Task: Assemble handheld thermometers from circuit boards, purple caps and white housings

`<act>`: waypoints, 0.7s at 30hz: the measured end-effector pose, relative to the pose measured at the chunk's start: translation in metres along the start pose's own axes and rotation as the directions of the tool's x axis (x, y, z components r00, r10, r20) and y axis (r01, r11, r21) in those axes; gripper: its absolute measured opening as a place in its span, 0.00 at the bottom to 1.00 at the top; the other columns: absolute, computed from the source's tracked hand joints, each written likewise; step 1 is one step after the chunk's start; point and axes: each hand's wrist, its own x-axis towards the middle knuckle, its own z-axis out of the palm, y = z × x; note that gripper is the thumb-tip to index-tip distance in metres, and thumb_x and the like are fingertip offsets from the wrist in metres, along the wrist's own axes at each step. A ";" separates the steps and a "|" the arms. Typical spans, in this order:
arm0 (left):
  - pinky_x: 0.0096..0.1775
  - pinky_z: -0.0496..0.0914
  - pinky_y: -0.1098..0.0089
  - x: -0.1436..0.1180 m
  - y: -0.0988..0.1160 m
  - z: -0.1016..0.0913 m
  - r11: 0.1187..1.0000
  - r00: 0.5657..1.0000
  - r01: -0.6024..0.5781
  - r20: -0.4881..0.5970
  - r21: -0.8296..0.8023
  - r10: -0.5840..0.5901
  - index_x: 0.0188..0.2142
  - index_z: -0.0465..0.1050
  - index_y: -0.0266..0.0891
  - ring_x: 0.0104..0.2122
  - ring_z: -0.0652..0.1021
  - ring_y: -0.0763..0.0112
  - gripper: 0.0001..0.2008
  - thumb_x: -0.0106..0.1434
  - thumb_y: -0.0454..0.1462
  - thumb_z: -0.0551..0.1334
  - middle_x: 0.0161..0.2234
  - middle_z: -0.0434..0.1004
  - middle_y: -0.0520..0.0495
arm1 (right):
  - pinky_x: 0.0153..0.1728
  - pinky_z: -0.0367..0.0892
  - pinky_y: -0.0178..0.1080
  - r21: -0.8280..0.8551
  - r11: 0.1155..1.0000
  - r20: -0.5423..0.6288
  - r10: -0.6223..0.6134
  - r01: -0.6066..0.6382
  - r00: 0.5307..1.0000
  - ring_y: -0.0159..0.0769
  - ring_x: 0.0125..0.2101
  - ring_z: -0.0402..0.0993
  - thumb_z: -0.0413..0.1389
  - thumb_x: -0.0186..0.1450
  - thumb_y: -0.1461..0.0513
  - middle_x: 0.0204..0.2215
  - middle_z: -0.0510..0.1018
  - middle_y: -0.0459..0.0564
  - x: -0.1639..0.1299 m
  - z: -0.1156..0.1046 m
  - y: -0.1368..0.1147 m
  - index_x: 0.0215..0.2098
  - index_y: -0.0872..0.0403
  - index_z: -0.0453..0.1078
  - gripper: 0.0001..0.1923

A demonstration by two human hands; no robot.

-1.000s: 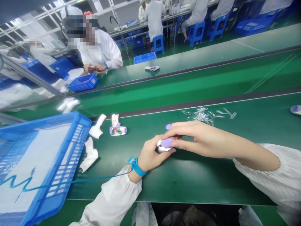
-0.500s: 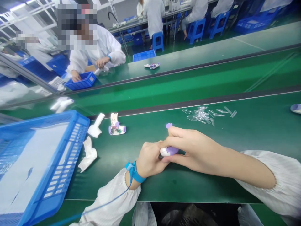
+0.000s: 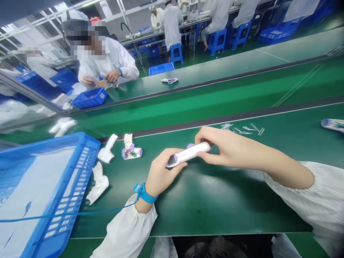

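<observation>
No text, label, brand or number can be read anywhere. The white device (image 3: 188, 154) at the desk's (image 3: 215, 200) middle shows a small screen, its content too blurred to tell.

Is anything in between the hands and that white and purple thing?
No. The left hand grips one end of the white and purple device and the right hand pinches the other end, so both touch it directly above the green table.

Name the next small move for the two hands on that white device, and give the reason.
Probably set the white device down on the green table beside the open unit. Left hand grips its screen end, right hand its far end, and the shell looks closed.
</observation>
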 end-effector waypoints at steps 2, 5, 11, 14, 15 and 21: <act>0.53 0.76 0.64 -0.001 -0.001 0.002 0.999 0.996 -0.053 0.075 0.009 0.053 0.55 0.76 0.44 0.50 0.83 0.61 0.13 0.72 0.39 0.69 0.51 0.84 0.43 | 0.29 0.65 0.40 -0.078 0.996 0.084 -0.047 0.053 0.995 0.39 0.30 0.76 0.59 0.74 0.51 0.41 0.81 0.51 -0.001 0.011 0.002 0.48 0.50 0.76 0.13; 0.52 0.76 0.64 0.000 -0.002 0.003 0.998 0.989 -0.059 0.141 0.037 0.053 0.55 0.75 0.42 0.49 0.83 0.61 0.13 0.73 0.39 0.68 0.50 0.83 0.43 | 0.32 0.66 0.41 -0.155 0.981 0.097 -0.102 0.117 0.990 0.43 0.33 0.79 0.52 0.79 0.52 0.39 0.82 0.53 -0.001 0.033 0.006 0.51 0.51 0.78 0.16; 0.50 0.75 0.65 -0.001 -0.004 0.006 0.998 0.991 -0.016 0.134 0.064 0.007 0.53 0.75 0.41 0.47 0.82 0.62 0.10 0.75 0.39 0.65 0.48 0.82 0.43 | 0.34 0.67 0.42 -0.219 0.973 0.031 -0.072 0.077 0.997 0.45 0.36 0.81 0.46 0.82 0.53 0.40 0.83 0.57 -0.003 0.060 0.014 0.51 0.55 0.77 0.20; 0.47 0.74 0.66 -0.007 -0.001 0.014 0.997 0.998 0.001 0.059 0.080 -0.006 0.52 0.74 0.41 0.45 0.81 0.63 0.08 0.76 0.37 0.63 0.47 0.81 0.43 | 0.35 0.67 0.43 -0.204 0.978 0.018 -0.034 0.037 0.999 0.46 0.37 0.80 0.44 0.82 0.53 0.39 0.82 0.56 -0.008 0.068 0.012 0.49 0.56 0.77 0.22; 0.47 0.74 0.66 -0.008 -0.001 0.017 0.996 0.999 0.001 0.039 0.090 -0.004 0.52 0.74 0.41 0.45 0.81 0.63 0.07 0.76 0.37 0.62 0.46 0.81 0.43 | 0.36 0.67 0.43 -0.194 0.981 0.001 -0.020 0.020 1.000 0.46 0.38 0.80 0.43 0.82 0.53 0.39 0.82 0.56 -0.009 0.071 0.012 0.49 0.56 0.77 0.23; 0.50 0.76 0.64 -0.004 -0.012 0.020 0.994 0.998 -0.051 0.030 0.097 0.048 0.53 0.74 0.41 0.47 0.81 0.62 0.09 0.76 0.38 0.64 0.46 0.80 0.43 | 0.38 0.65 0.43 -0.093 0.994 -0.004 0.059 -0.059 0.998 0.47 0.40 0.79 0.45 0.82 0.54 0.42 0.83 0.56 -0.008 0.070 0.012 0.48 0.55 0.77 0.21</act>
